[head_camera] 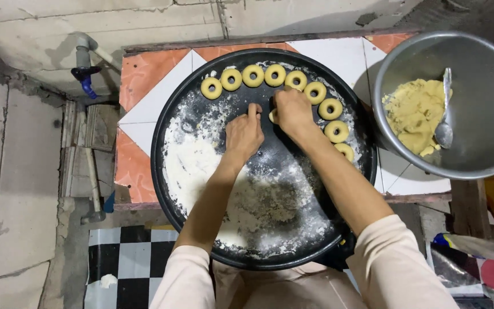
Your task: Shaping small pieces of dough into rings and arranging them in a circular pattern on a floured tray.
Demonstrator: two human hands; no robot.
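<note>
While both hands are pinching a small dough piece, left hand and right hand fingers are closing around it; its axis cannot be told.

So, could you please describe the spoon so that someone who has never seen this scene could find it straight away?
Start at the big round black tray dusted with flour, then look to the metal bowl at its right. Inside the bowl, the spoon lies against a lump of yellow dough. It is the only shiny, long-handled thing there, unlike the dough rings along the tray's rim.
</note>
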